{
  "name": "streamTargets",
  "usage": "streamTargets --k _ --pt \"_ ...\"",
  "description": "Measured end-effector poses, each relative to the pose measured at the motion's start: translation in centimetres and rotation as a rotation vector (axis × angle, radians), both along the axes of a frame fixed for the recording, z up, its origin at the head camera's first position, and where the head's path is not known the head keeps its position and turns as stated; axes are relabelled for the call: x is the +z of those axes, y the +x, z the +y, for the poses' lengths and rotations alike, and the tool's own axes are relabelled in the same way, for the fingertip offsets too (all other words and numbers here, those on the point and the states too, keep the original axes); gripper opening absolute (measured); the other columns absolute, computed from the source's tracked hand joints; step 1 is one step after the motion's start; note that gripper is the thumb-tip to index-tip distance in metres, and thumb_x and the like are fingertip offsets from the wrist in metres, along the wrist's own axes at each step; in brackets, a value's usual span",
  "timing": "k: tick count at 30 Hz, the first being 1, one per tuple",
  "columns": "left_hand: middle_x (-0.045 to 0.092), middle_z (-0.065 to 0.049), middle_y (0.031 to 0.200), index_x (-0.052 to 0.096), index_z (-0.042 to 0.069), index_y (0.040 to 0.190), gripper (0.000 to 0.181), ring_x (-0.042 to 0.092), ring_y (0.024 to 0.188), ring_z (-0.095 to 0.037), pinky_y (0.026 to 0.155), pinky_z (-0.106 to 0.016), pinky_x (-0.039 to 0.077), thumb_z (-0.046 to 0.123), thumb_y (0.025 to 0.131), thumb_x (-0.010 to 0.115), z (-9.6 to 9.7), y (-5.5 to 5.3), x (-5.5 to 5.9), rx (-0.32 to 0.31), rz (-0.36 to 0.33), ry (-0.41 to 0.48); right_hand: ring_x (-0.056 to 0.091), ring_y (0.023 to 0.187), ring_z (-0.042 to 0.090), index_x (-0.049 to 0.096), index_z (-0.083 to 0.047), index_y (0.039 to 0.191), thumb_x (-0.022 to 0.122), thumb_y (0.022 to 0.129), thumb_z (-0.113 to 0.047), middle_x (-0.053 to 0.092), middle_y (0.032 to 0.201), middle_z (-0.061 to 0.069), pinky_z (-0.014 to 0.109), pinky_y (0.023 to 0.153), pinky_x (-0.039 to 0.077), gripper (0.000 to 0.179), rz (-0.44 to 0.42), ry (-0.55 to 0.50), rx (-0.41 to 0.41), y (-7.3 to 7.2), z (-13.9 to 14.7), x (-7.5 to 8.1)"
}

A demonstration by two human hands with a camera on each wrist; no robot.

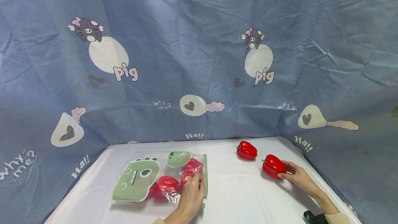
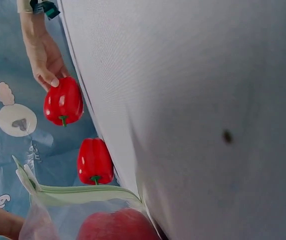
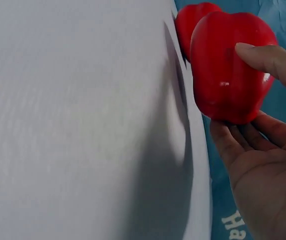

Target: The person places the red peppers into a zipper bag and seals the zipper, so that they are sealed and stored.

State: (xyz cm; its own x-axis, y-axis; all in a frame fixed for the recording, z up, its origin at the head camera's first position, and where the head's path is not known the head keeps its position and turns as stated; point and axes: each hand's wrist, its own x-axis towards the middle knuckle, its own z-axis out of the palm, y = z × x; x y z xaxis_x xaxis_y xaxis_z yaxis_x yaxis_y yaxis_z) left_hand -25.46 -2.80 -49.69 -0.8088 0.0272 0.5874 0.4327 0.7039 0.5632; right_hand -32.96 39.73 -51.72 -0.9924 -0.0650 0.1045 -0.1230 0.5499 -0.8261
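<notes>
Right hand (image 1: 298, 175) is gripping a glossy red bell pepper with a short green stem (image 1: 273, 167) near the right edge of the white cloth-covered surface (image 1: 236, 193); thumb is pressing one side, fingers are curling in at the base, gap only as wide as the fruit. Whether the pepper is touching the surface: cannot tell. A second glossy red bell pepper (image 1: 247, 150) is lying just beside it, closer to the far edge, toward the far right corner.

A clear plastic zip bag with green dinosaur print (image 1: 136, 179) is lying flat toward the left edge, its green-stripped mouth facing the right edge and gaping slightly in the left wrist view. Several red peppers (image 1: 166, 188) are showing through its film. Left hand (image 1: 191, 196) is gripping the film beside the mouth, fingers curling closely; fingertips are partly hidden. Behind the far edge, a blue printed cloth (image 1: 211, 44) is hanging.
</notes>
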Motion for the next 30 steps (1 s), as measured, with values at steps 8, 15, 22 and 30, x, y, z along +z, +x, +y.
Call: streamTargets --k 8,15,22,30 --pt "0.059 0.005 0.063 0.058 0.012 0.081 0.011 0.051 0.058 -0.002 0.053 -0.019 0.043 0.004 0.086 0.064 -0.1 0.1 0.0 -0.012 -0.026 0.014 0.049 0.126 0.045 0.041 0.008 0.138 0.073 0.085 -0.026 0.048 0.137 0.031 0.022 0.084 0.051 0.071 -0.012 -0.011 0.029 0.1 -1.6 0.8" --pt "0.059 0.004 0.062 0.058 0.010 0.080 0.013 0.051 0.058 -0.003 0.052 -0.020 0.043 0.000 0.084 0.065 -0.1 0.0 0.0 -0.015 0.016 0.007 0.058 0.116 0.037 0.044 0.005 0.137 0.074 0.084 -0.022 0.053 0.133 0.027 0.024 0.084 0.053 0.066 0.006 -0.060 0.067 -0.2 -3.4 0.7" --pt "0.060 0.004 0.062 0.058 0.009 0.080 0.013 0.050 0.057 -0.001 0.052 -0.019 0.043 -0.001 0.084 0.065 -0.1 0.0 0.2 -0.023 0.002 0.024 0.060 0.113 0.035 0.046 0.006 0.135 0.074 0.083 -0.017 0.054 0.131 0.027 0.022 0.082 0.052 0.063 0.014 -0.111 0.150 -0.3 -6.0 0.8" --pt "0.059 0.005 0.062 0.059 0.009 0.081 0.011 0.049 0.056 0.000 0.051 -0.018 0.042 0.000 0.085 0.064 -0.1 0.0 0.1 -0.028 -0.005 0.032 0.059 0.113 0.037 0.045 0.007 0.136 0.073 0.083 -0.017 0.054 0.131 0.027 0.023 0.082 0.053 0.064 0.008 -0.131 0.241 -0.8 -9.2 1.0"
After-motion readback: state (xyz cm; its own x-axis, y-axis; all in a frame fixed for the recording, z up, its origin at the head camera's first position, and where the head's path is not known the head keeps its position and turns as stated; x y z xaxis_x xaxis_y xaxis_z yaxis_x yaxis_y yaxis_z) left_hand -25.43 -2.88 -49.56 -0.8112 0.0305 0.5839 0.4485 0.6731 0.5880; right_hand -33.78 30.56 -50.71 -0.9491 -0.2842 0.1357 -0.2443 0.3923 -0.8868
